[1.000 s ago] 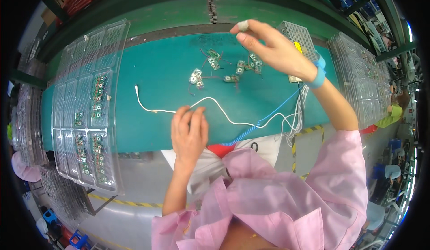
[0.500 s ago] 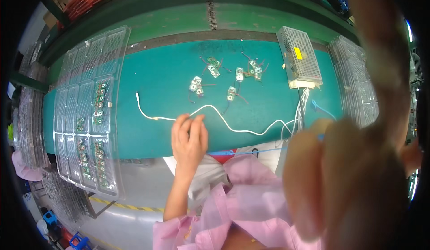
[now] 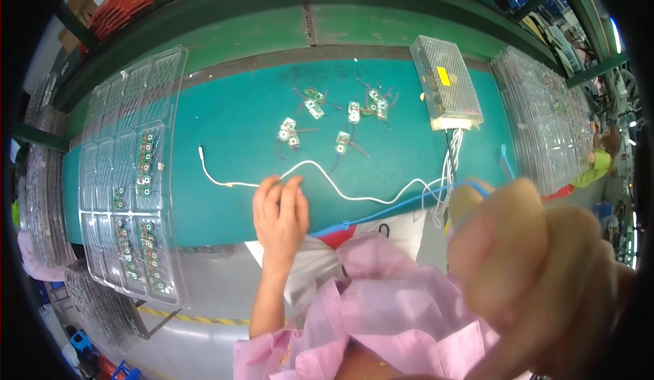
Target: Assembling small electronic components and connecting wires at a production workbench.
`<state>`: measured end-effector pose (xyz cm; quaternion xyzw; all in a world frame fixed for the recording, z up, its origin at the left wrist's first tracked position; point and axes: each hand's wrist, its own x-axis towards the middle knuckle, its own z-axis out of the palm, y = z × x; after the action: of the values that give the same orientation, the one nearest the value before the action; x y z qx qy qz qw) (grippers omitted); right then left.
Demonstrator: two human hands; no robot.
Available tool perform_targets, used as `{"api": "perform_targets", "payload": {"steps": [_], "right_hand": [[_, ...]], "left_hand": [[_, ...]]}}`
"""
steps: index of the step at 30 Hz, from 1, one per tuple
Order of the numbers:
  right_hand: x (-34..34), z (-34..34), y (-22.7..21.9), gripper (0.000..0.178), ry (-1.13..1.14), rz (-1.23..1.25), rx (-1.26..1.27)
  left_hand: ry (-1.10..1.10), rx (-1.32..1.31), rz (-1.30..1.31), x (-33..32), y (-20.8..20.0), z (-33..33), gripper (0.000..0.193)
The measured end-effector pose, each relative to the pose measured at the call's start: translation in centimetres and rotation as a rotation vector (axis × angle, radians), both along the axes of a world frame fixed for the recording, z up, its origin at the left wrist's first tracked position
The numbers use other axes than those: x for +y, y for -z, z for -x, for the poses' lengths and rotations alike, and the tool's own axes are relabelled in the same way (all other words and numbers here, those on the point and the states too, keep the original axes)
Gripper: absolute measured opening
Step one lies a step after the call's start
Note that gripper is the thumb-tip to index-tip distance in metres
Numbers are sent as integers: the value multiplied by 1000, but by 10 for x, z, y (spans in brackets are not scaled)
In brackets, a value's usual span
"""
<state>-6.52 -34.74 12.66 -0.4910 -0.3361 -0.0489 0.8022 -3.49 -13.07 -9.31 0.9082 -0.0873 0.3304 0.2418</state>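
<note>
My left hand (image 3: 278,220) rests at the near part of the bench mat, fingers loosely curled over a white cable (image 3: 340,190). The cable runs beneath the fingers; its plug end (image 3: 201,152) lies free to the left. Close to the camera, my right hand (image 3: 538,264) is large and blurred, fingers bent together. A blue cord (image 3: 409,201) with a coiled section stretches from my lap up between its thumb and fingers. Beyond the left hand, several small white-and-green circuit boards (image 3: 342,141) with thin wires lie scattered on the green mat (image 3: 231,114).
At the back right stands a perforated metal power supply box (image 3: 446,83) with white wires coming out. Clear plastic trays (image 3: 126,213) on the left hold several boards. More stacked trays (image 3: 538,121) stand on the right, with a person in green (image 3: 596,165) beyond.
My right hand has come down from a raised position, and the blue cord is now pulled higher and tauter. My left hand stays by the white cable. The view has shifted slightly.
</note>
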Motion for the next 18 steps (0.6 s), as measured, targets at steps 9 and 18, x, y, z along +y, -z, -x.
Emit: {"api": "perform_targets", "payload": {"steps": [9,18], "right_hand": [[8,-42,-8,49,188,-29,-20],[34,-63,2,40,206,-45,-43]], "left_hand": [[118,-76,-90,0,8,-15,26],[26,-28,2,-8,-6,-3,25]]}}
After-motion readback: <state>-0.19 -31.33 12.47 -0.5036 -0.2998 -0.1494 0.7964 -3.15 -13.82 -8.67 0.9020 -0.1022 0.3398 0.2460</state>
